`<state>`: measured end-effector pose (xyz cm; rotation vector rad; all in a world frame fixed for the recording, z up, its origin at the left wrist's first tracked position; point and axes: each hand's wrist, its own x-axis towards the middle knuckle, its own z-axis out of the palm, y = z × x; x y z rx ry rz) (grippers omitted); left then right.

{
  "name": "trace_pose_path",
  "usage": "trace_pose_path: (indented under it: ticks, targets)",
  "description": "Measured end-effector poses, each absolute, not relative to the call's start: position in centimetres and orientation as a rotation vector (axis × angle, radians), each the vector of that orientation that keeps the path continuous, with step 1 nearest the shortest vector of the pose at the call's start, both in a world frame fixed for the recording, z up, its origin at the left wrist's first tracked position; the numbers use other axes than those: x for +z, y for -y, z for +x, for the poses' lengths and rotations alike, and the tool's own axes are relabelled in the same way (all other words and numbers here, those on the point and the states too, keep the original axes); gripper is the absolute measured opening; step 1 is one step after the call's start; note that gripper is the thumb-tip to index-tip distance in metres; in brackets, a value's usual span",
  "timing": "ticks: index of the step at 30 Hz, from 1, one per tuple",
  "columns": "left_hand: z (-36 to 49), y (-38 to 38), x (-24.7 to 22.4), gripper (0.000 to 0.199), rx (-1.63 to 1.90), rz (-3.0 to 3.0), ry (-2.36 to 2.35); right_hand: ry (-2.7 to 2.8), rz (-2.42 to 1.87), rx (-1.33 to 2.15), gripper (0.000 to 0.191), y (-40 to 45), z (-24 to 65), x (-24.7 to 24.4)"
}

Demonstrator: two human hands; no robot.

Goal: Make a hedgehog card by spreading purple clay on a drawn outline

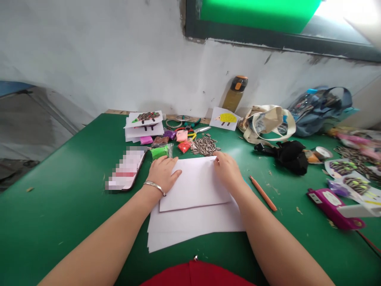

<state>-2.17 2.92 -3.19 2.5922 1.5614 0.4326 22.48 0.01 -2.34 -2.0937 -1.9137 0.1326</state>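
A folded-looking white sheet [193, 186] lies on top of several larger white sheets [175, 234] at the middle of the green table. My left hand [163, 172], with a silver bracelet at the wrist, rests on the upper left edge of the top sheet, fingers spread. At the sheet's upper right corner, my right hand [228, 171] is closed, thumb and fingers pinching the paper. Just beyond the paper are a pile of striped seeds [205, 145], a red clay packet [184, 146] and a green clay packet [159, 152].
A phone [127, 169] lies left, an orange pen [263, 194] right. Scissors [202, 129], hedgehog pictures [224, 118] and a bottle [235, 94] are behind. Bags [268, 123], a black cloth item [290, 157] and a purple device [335, 208] occupy the right side.
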Motion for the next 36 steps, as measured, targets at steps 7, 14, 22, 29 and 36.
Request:
trace_pose_path:
  ticks: [7,14,22,29,36]
  targets:
    - [-2.4,-3.1,-3.2,0.049,0.444,2.57,-1.558,1.84,-1.938,0.183,0.025,-0.3,21.5,-1.7]
    - [-3.2,-3.5,-2.5,0.056,0.711,2.449,-1.432,1.399,-1.544,0.52,0.013,2.6,22.1,0.2]
    - [-3.7,-3.0,0.3,0.035,0.792,1.961,-1.419,1.116,-1.263,0.649,0.009,3.1,22.9,-0.3]
    - [-4.2,-3.3,0.8,0.057,0.96,1.414,-1.12,0.9,-1.061,0.796,0.009,3.0,22.8,-0.1]
    - [-4.1,-2.6,1.5,0.049,0.729,1.352,-0.967,0.654,-0.923,0.773,0.016,2.6,23.2,0.6]
